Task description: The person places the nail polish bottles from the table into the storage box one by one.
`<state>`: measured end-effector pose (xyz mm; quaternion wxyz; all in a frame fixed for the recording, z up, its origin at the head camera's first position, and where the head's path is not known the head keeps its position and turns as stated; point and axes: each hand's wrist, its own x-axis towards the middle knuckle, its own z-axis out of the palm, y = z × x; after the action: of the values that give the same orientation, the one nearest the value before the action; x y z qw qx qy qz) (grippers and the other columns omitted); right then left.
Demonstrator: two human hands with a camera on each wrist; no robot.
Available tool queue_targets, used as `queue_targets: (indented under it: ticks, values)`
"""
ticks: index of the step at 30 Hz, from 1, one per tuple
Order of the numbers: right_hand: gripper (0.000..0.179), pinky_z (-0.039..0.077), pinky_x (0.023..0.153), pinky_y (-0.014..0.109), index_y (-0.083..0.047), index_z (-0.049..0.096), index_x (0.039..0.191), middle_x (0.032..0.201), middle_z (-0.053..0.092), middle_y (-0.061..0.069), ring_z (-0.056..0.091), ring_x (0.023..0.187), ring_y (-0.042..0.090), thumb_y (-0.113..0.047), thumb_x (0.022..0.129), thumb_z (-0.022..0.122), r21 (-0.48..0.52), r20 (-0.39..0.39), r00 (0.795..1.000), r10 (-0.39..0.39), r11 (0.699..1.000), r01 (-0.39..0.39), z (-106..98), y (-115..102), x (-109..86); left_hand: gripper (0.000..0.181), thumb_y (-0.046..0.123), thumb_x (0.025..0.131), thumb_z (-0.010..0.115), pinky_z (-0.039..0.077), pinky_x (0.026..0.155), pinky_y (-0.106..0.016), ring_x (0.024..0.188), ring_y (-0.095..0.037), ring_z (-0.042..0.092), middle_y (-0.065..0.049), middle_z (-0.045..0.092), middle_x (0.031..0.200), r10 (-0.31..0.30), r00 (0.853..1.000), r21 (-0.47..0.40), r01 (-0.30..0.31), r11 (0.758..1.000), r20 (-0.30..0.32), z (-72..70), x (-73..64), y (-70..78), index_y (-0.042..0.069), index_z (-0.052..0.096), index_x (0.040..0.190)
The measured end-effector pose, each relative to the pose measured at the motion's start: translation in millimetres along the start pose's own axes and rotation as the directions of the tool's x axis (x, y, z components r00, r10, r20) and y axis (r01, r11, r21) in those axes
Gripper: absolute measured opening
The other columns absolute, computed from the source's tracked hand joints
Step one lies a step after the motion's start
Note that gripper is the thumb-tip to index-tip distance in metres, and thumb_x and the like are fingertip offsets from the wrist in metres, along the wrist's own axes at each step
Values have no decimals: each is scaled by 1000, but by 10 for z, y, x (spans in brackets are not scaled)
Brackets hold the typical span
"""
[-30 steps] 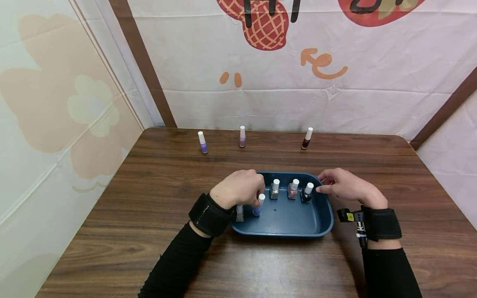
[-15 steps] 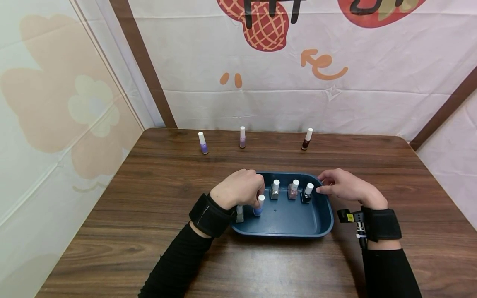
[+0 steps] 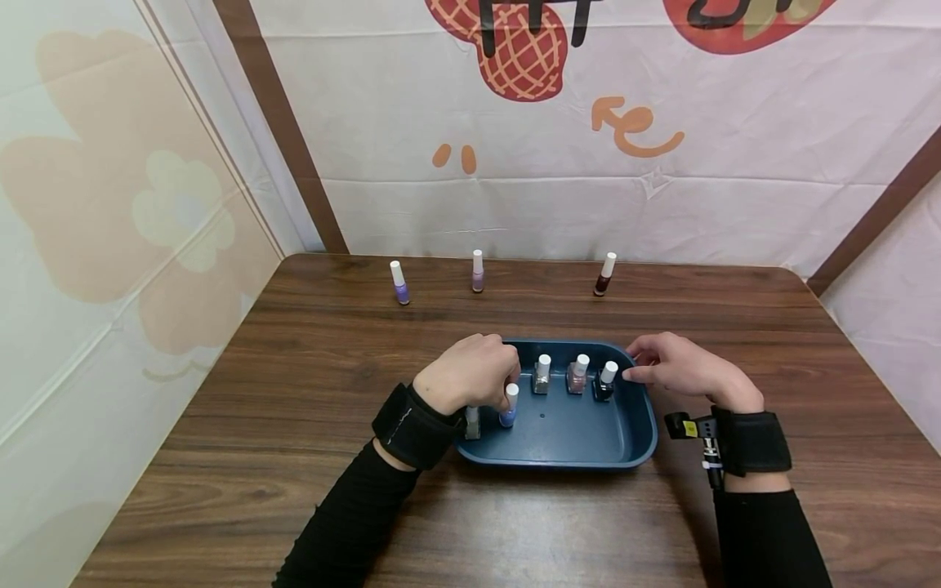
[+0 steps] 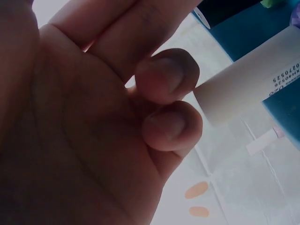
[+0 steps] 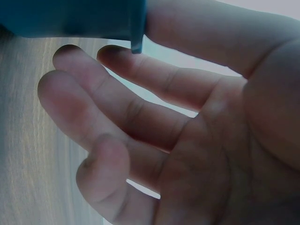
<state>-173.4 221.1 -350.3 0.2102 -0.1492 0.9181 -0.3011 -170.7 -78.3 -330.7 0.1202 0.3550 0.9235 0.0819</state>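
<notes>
My left hand [image 3: 474,371] reaches over the left end of a blue tray [image 3: 562,456], pinching a blue nail polish bottle [image 3: 508,417] with a white cap. Its ring and little fingers are curled in the left wrist view, where a white cap [image 4: 248,77] with printed letters lies close by. A greyish bottle [image 3: 473,422] stands by the wrist. My right hand [image 3: 687,371] holds the tray's right rim; the right wrist view has the thumb [image 5: 197,33] on one side and the fingers below. Silver [image 3: 541,380], pink [image 3: 577,380] and black [image 3: 604,385] bottles line the tray's back.
Behind the tray, a violet bottle [image 3: 400,288], a mauve bottle [image 3: 478,278] and a dark brown bottle [image 3: 603,282] stand along the far side of the wooden table [image 3: 331,343]. A printed white cloth [image 3: 412,212] hangs just past the table's back edge.
The blue bottle's cap has shifted slightly left, and the bottle stands more upright. Both hands and the tray stay almost where they were.
</notes>
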Motion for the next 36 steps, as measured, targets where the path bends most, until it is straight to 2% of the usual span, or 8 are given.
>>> queue_targets:
  ticks: [8, 19, 30, 36]
  values:
    - [36, 50, 73, 32, 3, 58, 120, 103, 68, 12, 62, 88, 18, -22, 94, 61, 9, 4, 1000, 17, 1000, -17, 5, 14, -12, 14, 19, 72, 84, 40, 56, -22, 59, -7, 45, 9, 55, 65, 2, 1000, 13, -2, 1000, -9, 19, 8, -5, 17, 70, 69]
    - [36, 49, 71, 31, 5, 59, 119, 103, 69, 13, 61, 87, 18, -22, 94, 61, 9, 1, 1000, 1, 1000, -1, 3, 0, -9, 13, 17, 72, 83, 38, 54, -21, 57, -7, 43, 9, 50, 62, -6, 1000, -1, 6, 1000, -7, 5, -6, 6, 16, 70, 70]
    - [37, 51, 74, 33, 5, 59, 119, 103, 69, 13, 63, 89, 18, -22, 94, 61, 18, 1, 1000, 0, 1000, 0, 12, -2, -11, 12, 20, 73, 84, 44, 58, -22, 60, -6, 49, 8, 61, 71, -27, 1000, 17, 27, 999, -9, 7, -19, 23, 15, 75, 80]
    - [36, 52, 74, 34, 5, 59, 118, 102, 69, 12, 63, 88, 17, -21, 94, 61, 13, -2, 1000, -4, 1000, 4, 14, 2, -8, 15, 21, 72, 84, 44, 59, -22, 61, -7, 50, 7, 61, 71, -35, 999, 22, 36, 999, -16, 3, -26, 32, 14, 74, 81]
